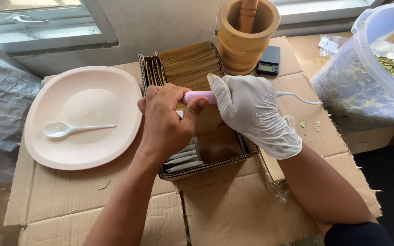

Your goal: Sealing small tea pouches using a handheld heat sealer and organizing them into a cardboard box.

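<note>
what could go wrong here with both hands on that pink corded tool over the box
1. The white cord trails from the pink tool across the cardboard toward the tub of dried leaves; a tug could snag it.
2. The left hand is bare while the right hand is gloved, so if the tool's tip is hot, the bare fingers beside it may be hurt.
3. The wooden mortar stands right behind the box; an elbow shift might knock it.

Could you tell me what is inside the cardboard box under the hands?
The box holds brown packets at the back and white packets at the front. The hands hide the middle.
</note>
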